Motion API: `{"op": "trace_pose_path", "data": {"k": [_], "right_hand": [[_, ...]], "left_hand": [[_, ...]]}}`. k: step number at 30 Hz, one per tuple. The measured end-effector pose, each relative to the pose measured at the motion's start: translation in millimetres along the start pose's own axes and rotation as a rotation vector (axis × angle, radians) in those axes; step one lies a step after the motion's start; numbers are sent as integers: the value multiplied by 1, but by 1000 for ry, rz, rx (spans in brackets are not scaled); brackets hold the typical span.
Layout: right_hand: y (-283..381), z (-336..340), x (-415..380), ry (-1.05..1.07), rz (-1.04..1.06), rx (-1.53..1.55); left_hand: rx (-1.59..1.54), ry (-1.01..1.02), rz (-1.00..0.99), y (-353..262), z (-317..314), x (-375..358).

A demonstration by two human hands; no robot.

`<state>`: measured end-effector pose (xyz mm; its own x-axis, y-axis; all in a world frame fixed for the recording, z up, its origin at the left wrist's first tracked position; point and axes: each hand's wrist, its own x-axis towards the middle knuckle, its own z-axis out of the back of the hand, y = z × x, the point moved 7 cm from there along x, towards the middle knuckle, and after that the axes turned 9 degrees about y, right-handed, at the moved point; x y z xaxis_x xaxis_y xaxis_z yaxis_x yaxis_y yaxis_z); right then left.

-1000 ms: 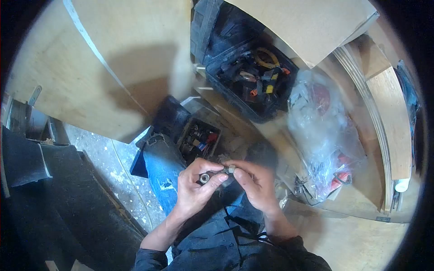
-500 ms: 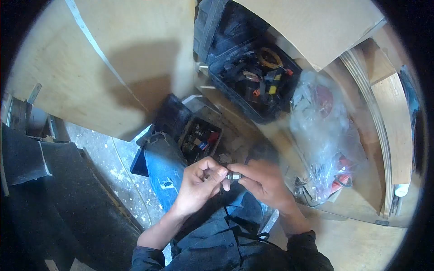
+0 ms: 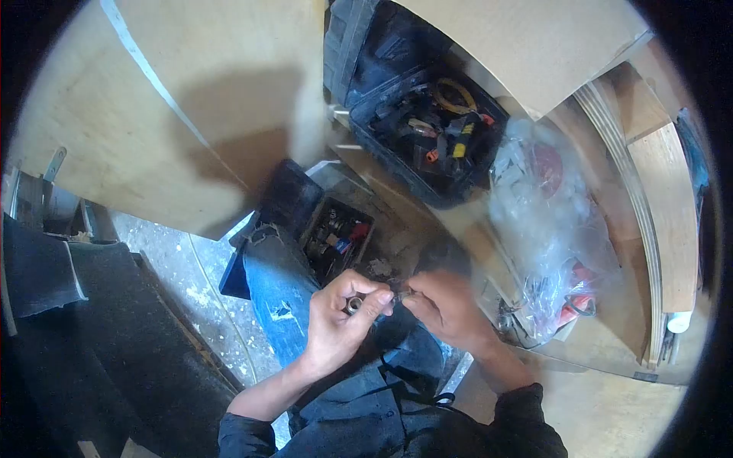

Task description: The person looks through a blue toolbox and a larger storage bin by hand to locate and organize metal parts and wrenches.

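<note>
Both hands are close together above my lap. My left hand (image 3: 340,320) is closed, with a shiny round metal piece (image 3: 353,305), hollow at its end, showing in the curl of its fingers. Its thumb and fingertip meet a small metal fitting (image 3: 402,296) between the two hands. From the other side my right hand (image 3: 450,309) pinches that same fitting between thumb and index finger. The fingers cover most of the fitting, so its exact kind cannot be made out.
A small open toolbox (image 3: 336,237) with assorted parts sits beyond my knee. Behind it stands a black tool case (image 3: 443,191) with tools and a yellow coil. Clear plastic bags (image 3: 542,229) lie at right. Plywood panels (image 3: 191,114) stand around, and dark sheets (image 3: 114,343) lie at left.
The round hollow metal piece now shows in my left hand's fingers. The fitting between the fingertips is more tilted and more covered, and my right hand has turned slightly.
</note>
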<state>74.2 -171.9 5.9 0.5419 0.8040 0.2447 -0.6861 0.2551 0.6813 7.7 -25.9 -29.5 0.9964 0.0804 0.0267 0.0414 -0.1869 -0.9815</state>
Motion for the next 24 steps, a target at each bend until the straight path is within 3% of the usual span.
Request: {"op": "trace_pose_path", "data": {"k": [2, 5, 13, 21, 24], "right_hand": [[-4, -2, 1, -5, -123, 150], [1, 0, 4, -25, -18, 19], [1, 1, 6, -24, 22, -9], [-2, 2, -3, 17, 144, -256], [-8, 2, -4, -36, 153, -174]], "left_hand": [[4, 2, 16, 1, 3, 3], [76, -1, -4, 1, 3, 2], [84, -11, -26, -5, 4, 6], [-86, 267, 413, 20, -10, 14], [81, 198, 254, 29, -8, 17]]}}
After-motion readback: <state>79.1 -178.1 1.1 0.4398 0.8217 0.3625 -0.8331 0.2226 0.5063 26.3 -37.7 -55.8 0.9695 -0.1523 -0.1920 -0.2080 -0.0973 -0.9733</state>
